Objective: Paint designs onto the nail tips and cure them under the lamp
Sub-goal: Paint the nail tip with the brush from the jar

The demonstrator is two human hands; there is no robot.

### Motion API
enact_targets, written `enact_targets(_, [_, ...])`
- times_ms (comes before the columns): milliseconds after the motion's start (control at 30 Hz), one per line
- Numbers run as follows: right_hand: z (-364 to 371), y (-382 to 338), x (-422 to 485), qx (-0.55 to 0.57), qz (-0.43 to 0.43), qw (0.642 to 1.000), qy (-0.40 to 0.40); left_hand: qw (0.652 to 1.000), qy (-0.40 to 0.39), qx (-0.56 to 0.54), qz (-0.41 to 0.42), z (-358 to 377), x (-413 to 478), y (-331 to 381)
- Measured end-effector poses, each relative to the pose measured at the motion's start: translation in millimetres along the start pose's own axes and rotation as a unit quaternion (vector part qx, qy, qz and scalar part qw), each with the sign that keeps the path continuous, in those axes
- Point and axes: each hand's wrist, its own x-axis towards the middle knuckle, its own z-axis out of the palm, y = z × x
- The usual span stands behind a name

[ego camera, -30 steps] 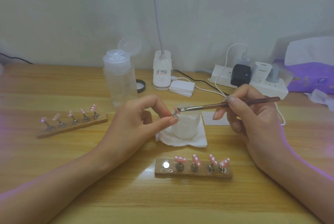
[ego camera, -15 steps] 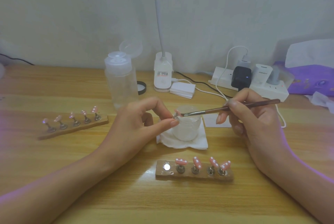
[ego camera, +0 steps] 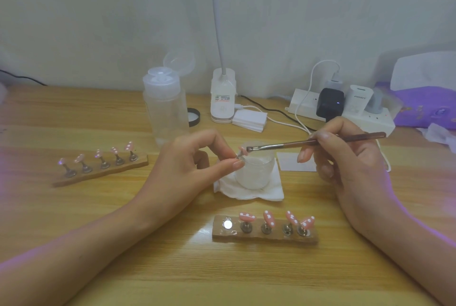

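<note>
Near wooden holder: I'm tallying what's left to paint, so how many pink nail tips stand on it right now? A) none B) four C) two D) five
B: four pink nail tips stand on the near holder, its leftmost spot shows only a bare metal disc, and the left hand pinches a loose tip while the right hand holds the brush.
</note>
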Motion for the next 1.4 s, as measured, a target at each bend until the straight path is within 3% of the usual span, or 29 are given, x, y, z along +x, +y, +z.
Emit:
enact_targets(1067, [2.6,-0.3,-0.7,-0.026,-0.01,1.0,-0.004,1.0,-0.005,-0.002,0.008,-1.2,-0.2,-3.9])
enact_targets(1233, [0.9,-2.0,-1.0,0.014,-0.009,1.0,-0.004,1.0,-0.004,-0.001,0.008,-1.0,0.3,-3.4])
enact_targets(1400, [2.7,-0.3,-0.4,-0.028,-0.003,1.0,-0.004,1.0,-0.003,0.0,0.008,-1.0,0.4,-3.2])
